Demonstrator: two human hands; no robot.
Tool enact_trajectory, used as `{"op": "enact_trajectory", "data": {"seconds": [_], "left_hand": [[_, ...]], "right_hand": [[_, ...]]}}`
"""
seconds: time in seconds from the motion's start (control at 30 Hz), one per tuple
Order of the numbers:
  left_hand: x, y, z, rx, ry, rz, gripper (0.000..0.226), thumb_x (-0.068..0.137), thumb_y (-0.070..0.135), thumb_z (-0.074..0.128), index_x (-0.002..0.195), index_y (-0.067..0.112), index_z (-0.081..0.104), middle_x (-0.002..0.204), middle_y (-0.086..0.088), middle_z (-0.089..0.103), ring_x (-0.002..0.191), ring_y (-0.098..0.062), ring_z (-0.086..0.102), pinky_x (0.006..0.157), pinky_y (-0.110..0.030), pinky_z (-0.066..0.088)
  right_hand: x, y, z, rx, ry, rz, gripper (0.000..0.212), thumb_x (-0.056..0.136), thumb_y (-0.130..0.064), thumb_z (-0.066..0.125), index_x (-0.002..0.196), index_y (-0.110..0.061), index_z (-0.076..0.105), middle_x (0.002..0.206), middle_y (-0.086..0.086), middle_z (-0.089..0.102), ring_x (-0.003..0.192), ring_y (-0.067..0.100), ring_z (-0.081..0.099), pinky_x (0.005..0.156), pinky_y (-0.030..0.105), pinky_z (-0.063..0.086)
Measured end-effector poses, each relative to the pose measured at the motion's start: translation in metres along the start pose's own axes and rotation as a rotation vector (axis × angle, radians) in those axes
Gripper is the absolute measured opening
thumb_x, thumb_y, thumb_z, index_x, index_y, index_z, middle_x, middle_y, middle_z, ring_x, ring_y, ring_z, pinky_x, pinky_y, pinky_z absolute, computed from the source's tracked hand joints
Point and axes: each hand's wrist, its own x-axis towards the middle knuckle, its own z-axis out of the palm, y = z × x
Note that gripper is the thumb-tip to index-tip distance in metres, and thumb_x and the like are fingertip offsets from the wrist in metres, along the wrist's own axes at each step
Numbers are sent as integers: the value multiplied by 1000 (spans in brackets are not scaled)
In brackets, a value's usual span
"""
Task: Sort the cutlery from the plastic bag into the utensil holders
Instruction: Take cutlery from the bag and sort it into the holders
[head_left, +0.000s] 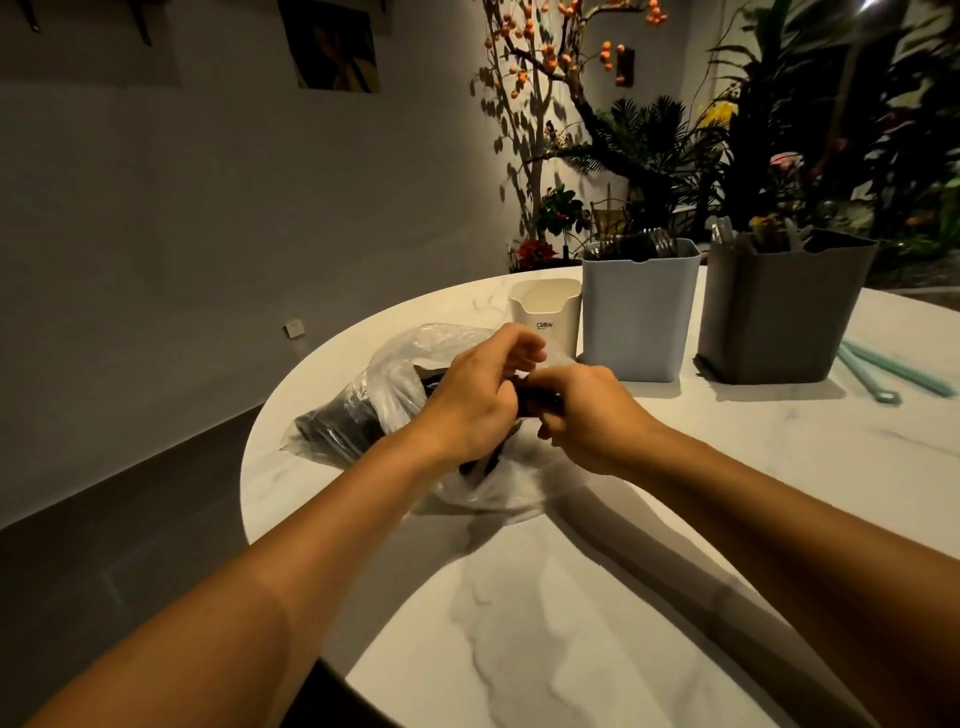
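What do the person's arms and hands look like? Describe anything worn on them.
Both forearms are bare, with no sleeves in view. The left hand and right hand wear no gloves, and no rings, watch or bracelet show on the visible sides. No markings stand out.

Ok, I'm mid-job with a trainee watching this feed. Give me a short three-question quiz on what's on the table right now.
1. True or false: the white holder stands to the right of the dark grey holder.
2. Multiple choice: what do the left hand and the right hand meet over? A) the plastic bag B) the light grey holder C) the pale green utensils
3. Fill in: the dark cutlery gripped between the hands sits at the bag's ____.

Key: 1 false; 2 A; 3 mouth (open end).
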Motion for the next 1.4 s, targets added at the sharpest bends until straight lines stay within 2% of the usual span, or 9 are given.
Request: {"op": "enact_trajectory", "data": {"seconds": [0.13, 0.3, 0.47, 0.73, 0.9, 1.03, 1.2, 1.3, 1.4], "left_hand": [[11, -7, 11, 143, -57, -81, 47, 85, -8, 42, 112, 25, 62, 111, 1, 67, 107, -17, 62, 99, -44, 52], [18, 7, 38, 494, -212, 7, 21, 98, 18, 46, 116, 26, 50, 119, -1, 60, 103, -24, 54, 89, -44, 48], [34, 16, 55, 349, -249, 39, 24, 100, 17, 45, 123, 25, 45, 122, -3, 58, 107, -24, 55, 94, -48, 50], [23, 5, 61, 261, -156, 46, 35, 99, 26, 46, 132, 37, 42, 126, 7, 57, 112, -12, 55, 98, -36, 50], [22, 1, 51, 617, -55, 90, 23, 101, 32, 50, 124, 28, 49, 121, 5, 61, 115, -18, 52, 105, -34, 34], [21, -1, 44, 618, -95, 84, 20, 103, 37, 49, 115, 22, 55, 110, 1, 63, 101, -22, 54, 91, -43, 49], [18, 7, 44, 626, -100, 90, 22, 103, 38, 47, 113, 20, 54, 110, -1, 66, 93, -25, 60, 86, -46, 53], [16, 10, 44, 630, -74, 61, 23, 102, 42, 49, 114, 22, 51, 107, -2, 69, 91, -26, 63, 84, -46, 55], [15, 12, 46, 679, -79, 49, 28, 100, 36, 56, 123, 24, 45, 108, -3, 69, 93, -26, 64, 84, -44, 55]], "right_hand": [[-5, 19, -6, 242, 2, 171, 34, 95, -4, 58, 127, -16, 65, 103, 2, 69, 76, 13, 68, 64, 18, 56], [-8, 37, -21, 531, 31, 289, 27, 93, -2, 60, 115, -13, 70, 92, -3, 71, 81, 15, 71, 68, 18, 58], [-12, 47, -39, 763, 44, 282, 16, 91, -10, 64, 91, -26, 69, 89, -2, 73, 81, 13, 73, 66, 18, 57], [-19, 67, -33, 720, 157, 238, 12, 87, -22, 68, 96, -27, 72, 91, -6, 75, 83, 13, 73, 73, 21, 58], [-17, 70, -37, 801, 219, 255, 10, 87, -16, 66, 96, -19, 71, 83, 0, 75, 77, 17, 74, 71, 23, 59], [-16, 67, -38, 845, 234, 210, 24, 82, -29, 67, 100, -15, 73, 83, 1, 75, 81, 20, 74, 73, 26, 59], [-14, 60, -36, 810, 320, 167, 17, 86, -31, 65, 93, -17, 73, 85, 3, 74, 83, 20, 72, 70, 23, 58], [-19, 55, -41, 911, 237, 157, 36, 86, -43, 59, 98, -12, 71, 86, 5, 73, 83, 21, 72, 72, 26, 59], [-25, 51, -37, 710, 130, 67, 35, 81, -44, 59, 103, -18, 67, 90, 1, 72, 84, 17, 71, 71, 26, 59]]}}
